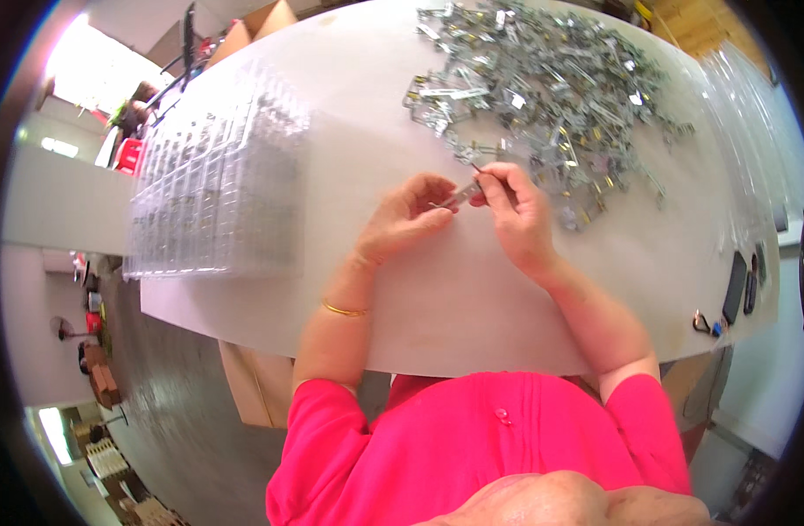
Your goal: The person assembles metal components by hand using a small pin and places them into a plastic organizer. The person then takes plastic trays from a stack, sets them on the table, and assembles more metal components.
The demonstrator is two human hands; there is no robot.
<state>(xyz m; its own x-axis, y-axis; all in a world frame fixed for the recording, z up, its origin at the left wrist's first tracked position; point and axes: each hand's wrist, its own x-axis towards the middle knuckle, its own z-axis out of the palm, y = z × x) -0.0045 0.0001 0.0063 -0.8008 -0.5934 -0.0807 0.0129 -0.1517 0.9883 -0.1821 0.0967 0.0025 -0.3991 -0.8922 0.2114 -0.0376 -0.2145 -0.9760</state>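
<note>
Both my hands meet over the middle of the white table, closed on one small metal bracket (464, 195). My left hand (400, 221) holds its near end, with the fingers curled round. At the other end, the thumb and fingers of my right hand (517, 215) pinch the piece. A thin dark tip sticks out above the right fingers; I cannot make out what it belongs to. Just beyond my hands spreads a big loose heap of small silvery metal parts (542, 96), some with brass-coloured bits.
Stacked clear plastic trays (213, 188) with small compartments stand at the left of the table (358, 105). Clear plastic sheets or trays (742, 131) lie along the right edge. A dark phone-like slab (734, 287) and a small black-and-blue item (707, 324) rest at the near right.
</note>
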